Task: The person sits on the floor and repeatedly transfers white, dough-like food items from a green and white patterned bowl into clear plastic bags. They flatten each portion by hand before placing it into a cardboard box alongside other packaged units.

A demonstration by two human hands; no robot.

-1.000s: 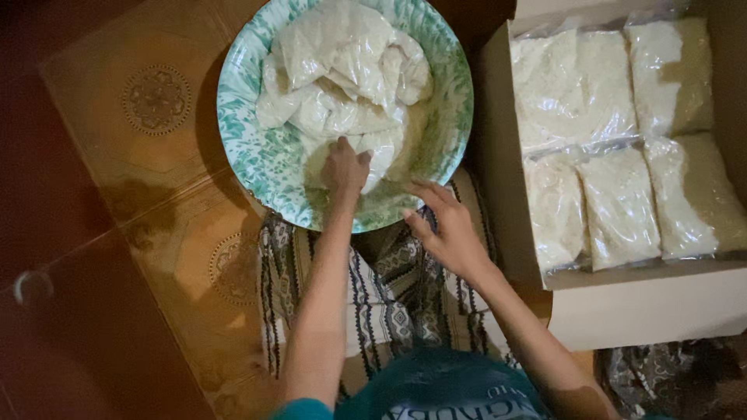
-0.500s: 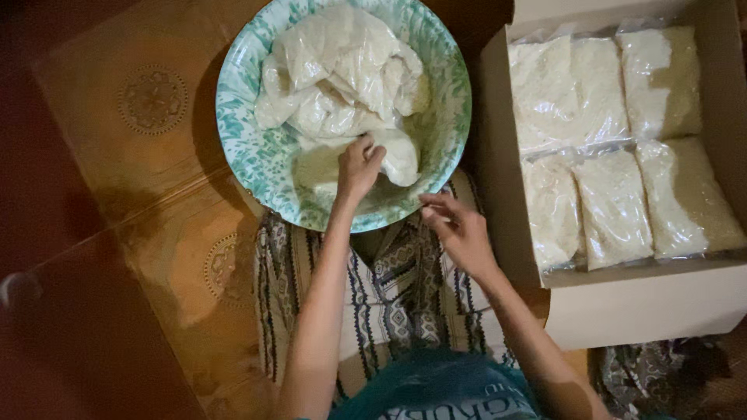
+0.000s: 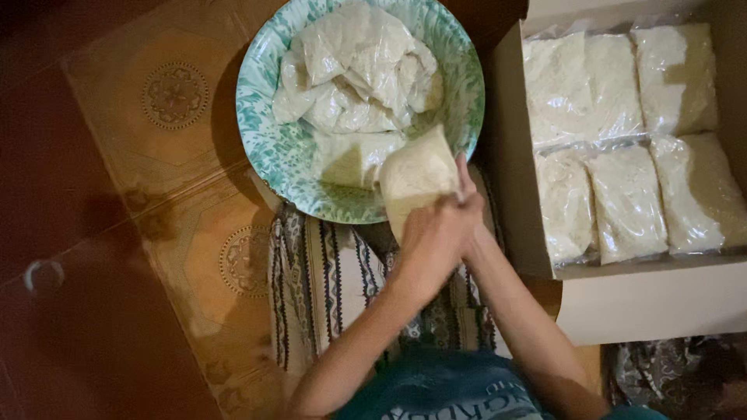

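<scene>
change: since half a second ago both hands have come together and one clear bag of white filling [image 3: 415,177] has been lifted off the pile; earlier the left hand was reaching into the bowl and the right hovered apart.
bag: lower centre of the frame, over the near rim of the green patterned bowl [image 3: 268,148], tilted, its bottom end in the hands.
left hand [image 3: 426,245]: fingers curled shut around the bag's lower end, forearm running up from the bottom centre.
right hand [image 3: 465,204]: pressed against the left, mostly hidden behind it; one finger lies up the bag's side, grip otherwise cannot be told.
risk: slick plastic held only at one end could slip or sag, dropping onto the bowl rim or the striped cloth [image 3: 334,280].
surroundings: more bags [image 3: 354,74] heaped in the bowl; cardboard box [image 3: 622,303] at right with packed bags [image 3: 626,202] in rows.
</scene>
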